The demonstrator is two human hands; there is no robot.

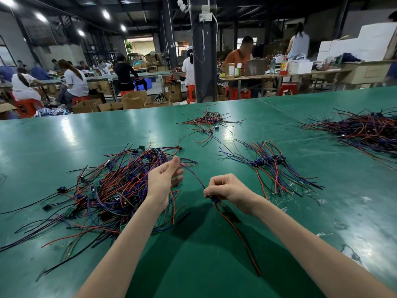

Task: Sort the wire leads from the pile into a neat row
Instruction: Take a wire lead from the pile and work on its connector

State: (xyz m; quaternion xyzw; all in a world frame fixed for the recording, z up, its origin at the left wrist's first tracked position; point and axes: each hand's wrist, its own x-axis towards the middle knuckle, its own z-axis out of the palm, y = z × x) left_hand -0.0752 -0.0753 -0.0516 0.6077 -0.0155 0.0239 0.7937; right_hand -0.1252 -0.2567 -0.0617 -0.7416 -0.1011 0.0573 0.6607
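right hand (225,190) is curled tight on one lead (194,176), gripping it right at its little blue plug (214,200), with the knuckles facing up. from the plug the red and black tails hang down toward me and trail across the green table (214,265). the other way, the bluish wires arc up and left to the left hand (165,179), which looks like it's pinching the far end between thumb and forefinger. the rest of those fingers are loose and half spread. so the lead is stretched between both hands, lifted a bit off the table near the middle front.

the messy pile (107,190) of red, black and blue leads sits to the left, partly under the left wrist, with small green boards mixed in.

the sorted row (270,162) is to the right of the hands and further back. its blue plugs are lined up side by side and the wires fan out both ways.

further back in the middle there's a smaller heap (206,123), and a big heap (365,130) at the far right edge. beyond the table, people (75,80) sit on red stools (25,106) at other benches, with cardboard boxes (135,100) on the floor.
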